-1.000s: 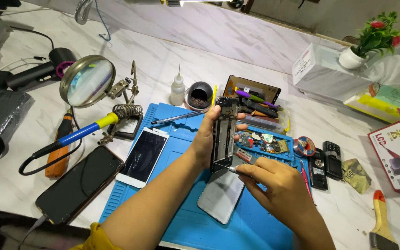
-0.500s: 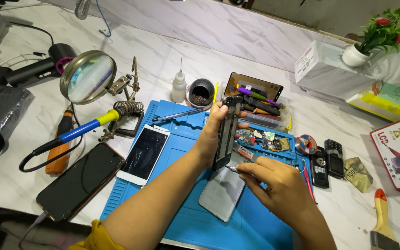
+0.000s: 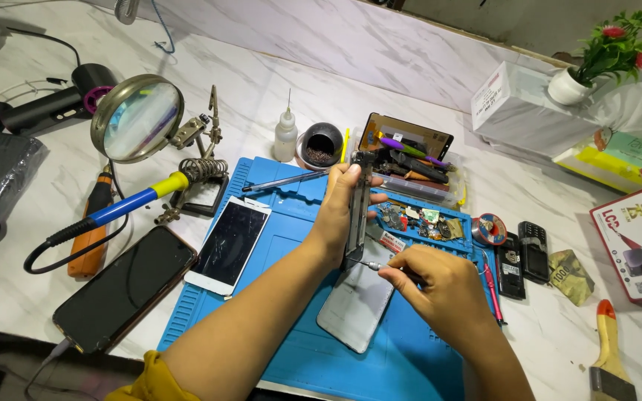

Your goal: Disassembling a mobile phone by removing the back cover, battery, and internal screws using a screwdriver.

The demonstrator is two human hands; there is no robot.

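Note:
My left hand [image 3: 343, 212] grips a dark phone body [image 3: 359, 204] and holds it on edge above the blue work mat [image 3: 276, 245]. My right hand [image 3: 440, 289] pinches a small screwdriver [image 3: 375, 264]. Its tip touches the lower side of the phone body. Flat on the mat under both hands lies a grey phone back panel [image 3: 356, 306]. Left of my forearm on the mat is a white phone with a cracked screen [image 3: 229, 243].
A black phone [image 3: 124, 286] lies off the mat at the left. A soldering iron [image 3: 117, 210], magnifier stand [image 3: 137, 119], small bottle [image 3: 285, 137], parts tray [image 3: 410, 163], two keypad phones [image 3: 523, 256] and a brush [image 3: 609, 356] surround the mat.
The camera view has shifted slightly. My right hand has moved the screwdriver tip onto the side of the phone body, which my left hand still holds on edge.

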